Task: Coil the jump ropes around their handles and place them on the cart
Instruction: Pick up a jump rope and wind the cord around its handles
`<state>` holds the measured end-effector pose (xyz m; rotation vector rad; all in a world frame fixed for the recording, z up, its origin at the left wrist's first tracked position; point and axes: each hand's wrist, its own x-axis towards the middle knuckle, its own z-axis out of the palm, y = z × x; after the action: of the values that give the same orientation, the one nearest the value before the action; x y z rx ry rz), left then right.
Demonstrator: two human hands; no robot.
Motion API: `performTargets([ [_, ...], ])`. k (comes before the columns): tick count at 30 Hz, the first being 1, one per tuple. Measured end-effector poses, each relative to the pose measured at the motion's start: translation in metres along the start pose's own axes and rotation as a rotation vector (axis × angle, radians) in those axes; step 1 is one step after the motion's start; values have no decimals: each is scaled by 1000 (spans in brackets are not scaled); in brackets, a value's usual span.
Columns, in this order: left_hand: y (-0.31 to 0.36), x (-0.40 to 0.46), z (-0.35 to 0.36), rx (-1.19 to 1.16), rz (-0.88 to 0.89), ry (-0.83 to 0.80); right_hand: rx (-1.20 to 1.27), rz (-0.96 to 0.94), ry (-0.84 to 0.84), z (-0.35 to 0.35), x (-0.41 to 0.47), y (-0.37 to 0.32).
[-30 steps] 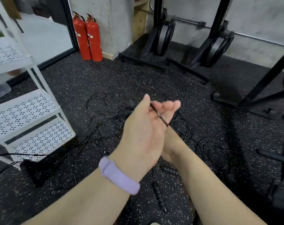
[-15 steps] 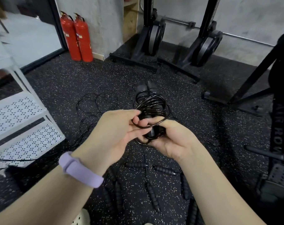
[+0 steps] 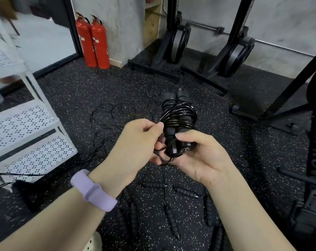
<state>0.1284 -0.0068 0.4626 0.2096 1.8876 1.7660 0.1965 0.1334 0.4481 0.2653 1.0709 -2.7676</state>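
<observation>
A black jump rope (image 3: 178, 116) is coiled around its two black handles, which point away from me. My right hand (image 3: 198, 156) grips the near ends of the handles from below, thumb across them. At the left edge of the coil, my left hand (image 3: 133, 142) pinches a strand of the cord between thumb and fingers. More black jump ropes with ribbed handles (image 3: 185, 192) lie loose on the floor under my arms, and tangled cords (image 3: 106, 120) lie beyond them. The white perforated cart (image 3: 27, 124) stands at the left.
Two red fire extinguishers (image 3: 93, 40) stand against the back wall. Black rowing machines (image 3: 177, 44) stand upright behind the ropes, and another machine frame (image 3: 314, 142) fills the right edge. A black cable (image 3: 12, 175) runs along the floor by the cart. The floor is speckled black rubber.
The rope went from a strand held between my raised hands to a tight coil round the handles. My hands lowered, and the left hand shifted to the coil's left side.
</observation>
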Motion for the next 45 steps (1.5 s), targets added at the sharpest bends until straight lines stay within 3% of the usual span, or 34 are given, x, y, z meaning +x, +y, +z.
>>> performTargets([
  [5, -2, -2, 0, 14, 95, -9, 46, -73, 201, 7, 5, 2],
  [12, -9, 2, -3, 471, 259, 64, 28, -96, 444, 14, 9, 2],
  [18, -9, -1, 2, 549, 167, -22, 128, -137, 492, 8, 12, 3],
  [20, -8, 0, 3, 524, 103, -42, 115, -138, 504, 9, 12, 5],
  [25, -6, 2, 5, 186, -77, -136, 82, -153, 524, 11, 13, 9],
  [28, -8, 1, 9, 152, -79, -93, 54, -146, 530, 12, 15, 11],
  [34, -16, -3, 14, 196, 45, -12, 28, -146, 554, 14, 13, 7],
  [45, -27, -7, 16, 477, 485, 157, 42, -142, 628, 13, 11, 5],
])
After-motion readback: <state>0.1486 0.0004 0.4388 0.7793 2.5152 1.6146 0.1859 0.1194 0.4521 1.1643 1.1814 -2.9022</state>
